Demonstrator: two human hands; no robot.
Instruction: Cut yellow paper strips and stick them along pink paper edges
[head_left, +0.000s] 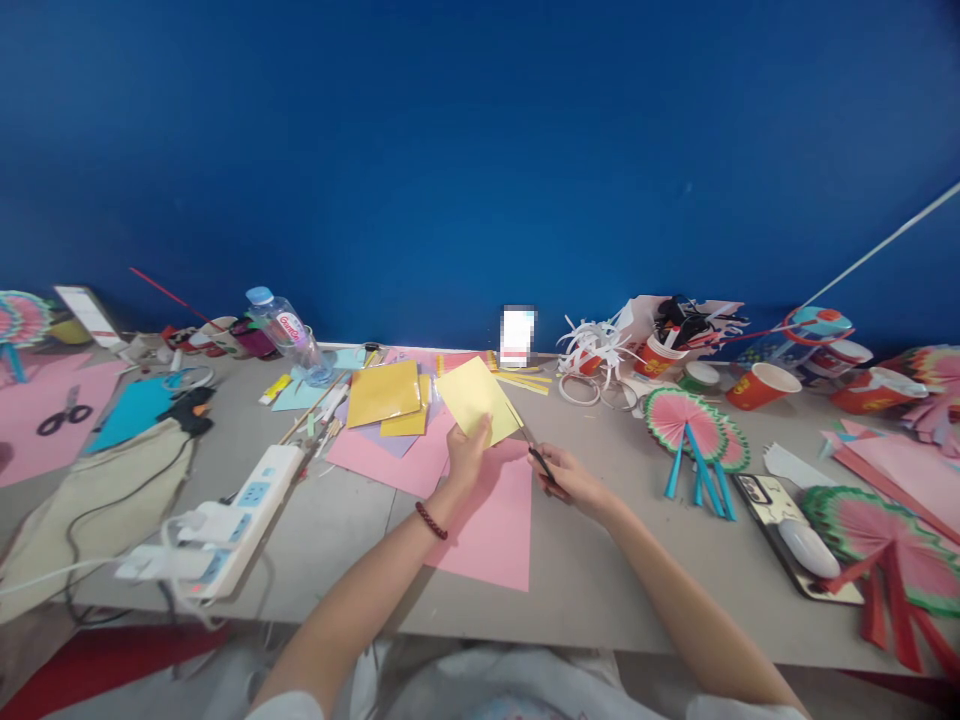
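Observation:
My left hand (469,455) grips a pale yellow sheet of paper (474,392) near its lower edge, with the thumb on top. To the right, my right hand (571,482) is closed round the black handles of a pair of scissors (541,464). Their blades point up and left at the sheet's right edge, where a narrow strip stands slightly apart. Whether the blades are open is too small to tell. Beneath both hands lies pink paper (495,530). Packs of gold-yellow paper (384,392) rest just left of the sheet.
A white power strip (255,515) and a plastic bottle (292,335) stand to the left. Watermelon-patterned paper fans (684,420), a phone with a white mouse (808,548) on it, and paper cups (763,385) are at the right. A blue wall (480,170) closes off the back.

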